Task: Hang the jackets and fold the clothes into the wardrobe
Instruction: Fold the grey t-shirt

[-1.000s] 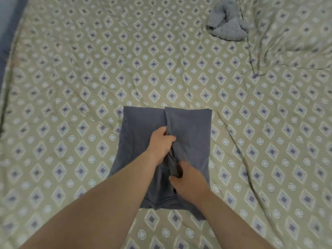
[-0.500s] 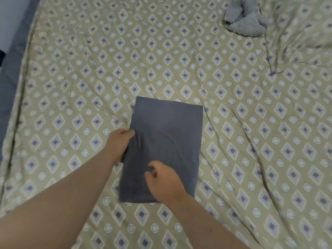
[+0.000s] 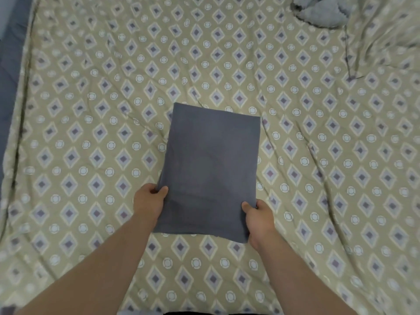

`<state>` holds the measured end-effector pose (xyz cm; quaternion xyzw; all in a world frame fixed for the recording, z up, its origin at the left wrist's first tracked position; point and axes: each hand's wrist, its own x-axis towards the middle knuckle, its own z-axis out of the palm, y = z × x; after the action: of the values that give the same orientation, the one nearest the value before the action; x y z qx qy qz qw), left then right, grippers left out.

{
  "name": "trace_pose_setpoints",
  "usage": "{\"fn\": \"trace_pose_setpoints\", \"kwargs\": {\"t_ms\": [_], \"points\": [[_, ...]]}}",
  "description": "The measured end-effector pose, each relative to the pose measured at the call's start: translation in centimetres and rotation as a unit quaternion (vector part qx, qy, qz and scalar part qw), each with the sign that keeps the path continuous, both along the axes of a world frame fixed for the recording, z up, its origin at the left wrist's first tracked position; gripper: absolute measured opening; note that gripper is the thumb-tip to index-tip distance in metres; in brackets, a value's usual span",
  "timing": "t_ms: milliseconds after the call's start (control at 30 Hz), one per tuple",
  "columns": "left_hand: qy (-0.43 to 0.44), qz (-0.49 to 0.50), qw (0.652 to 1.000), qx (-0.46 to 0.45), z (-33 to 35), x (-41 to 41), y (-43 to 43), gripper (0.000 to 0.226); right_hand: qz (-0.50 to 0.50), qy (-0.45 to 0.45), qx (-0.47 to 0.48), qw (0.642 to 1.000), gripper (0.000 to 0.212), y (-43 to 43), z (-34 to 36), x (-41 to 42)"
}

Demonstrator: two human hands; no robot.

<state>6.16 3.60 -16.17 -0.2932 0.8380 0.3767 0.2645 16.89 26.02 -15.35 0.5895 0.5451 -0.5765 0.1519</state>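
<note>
Bed sheet, olive with diamond-and-ring print, wrinkled, fills view. Folded grey garment flat on sheet at frame centre, neat rectangle. Left hand at 8 o'clock of garment, thumb on top, fingers curled under left edge, pinching it. Right hand at 4 o'clock, gripping right edge near lower corner. Crumpled grey fleece item at 1 o'clock, well apart.

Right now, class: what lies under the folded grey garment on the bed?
The patterned bedspread lies under the folded grey garment. The left hand and right hand pinch its side edges; any fingers beneath are covered.
</note>
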Motion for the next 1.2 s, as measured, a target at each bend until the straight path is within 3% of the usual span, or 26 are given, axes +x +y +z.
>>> {"fn": "trace_pose_setpoints", "kwargs": {"t_ms": [200, 367, 467, 733, 867, 967, 1033, 1133, 1200], "points": [[-0.141, 0.034, 0.983, 0.111, -0.1, 2.6, -0.2, 0.029, 0.06, -0.008, -0.039, 0.997, 0.006, 0.1, -0.8, 2.6], [-0.174, 0.011, 0.977, 0.12, 0.2, 5.7, -1.5, 0.021, 0.071, 0.005, -0.038, 0.997, 0.006, 0.9, -0.9, 4.3], [-0.244, 0.017, 0.963, 0.111, 0.1, 9.1, -2.6, 0.024, 0.084, -0.033, -0.069, 0.993, 0.011, 1.2, -1.2, 7.8], [-0.389, 0.131, 0.907, 0.091, 1.8, 22.2, -4.3, 0.024, 0.183, -0.102, -0.064, 0.976, 0.018, -0.4, 0.2, 19.8], [-0.359, 0.132, 0.922, 0.066, 1.4, 23.7, -5.7, 0.048, 0.214, -0.159, -0.07, 0.961, 0.008, -0.6, 1.6, 20.9], [-0.243, 0.252, 0.93, 0.112, 3.8, 21.3, -4.6, 0.06, 0.196, -0.125, -0.034, 0.972, 0.014, -0.3, 4.1, 18.3], [-0.191, 0.347, 0.903, 0.168, 4.9, 19.6, -3.7, 0.051, 0.144, -0.081, -0.05, 0.985, 0.021, 0.4, 5.6, 15.9], [-0.183, 0.46, 0.823, 0.278, 5.9, 15.8, -2.0, 0.016, -0.026, -0.024, -0.146, 0.989, 0.015, 1.7, 5.3, 12.0], [-0.174, 0.485, 0.8, 0.308, 5.4, 13.1, -1.2, 0.019, -0.114, -0.025, -0.2, 0.973, 0.018, 2.3, 4.6, 9.0]]}}
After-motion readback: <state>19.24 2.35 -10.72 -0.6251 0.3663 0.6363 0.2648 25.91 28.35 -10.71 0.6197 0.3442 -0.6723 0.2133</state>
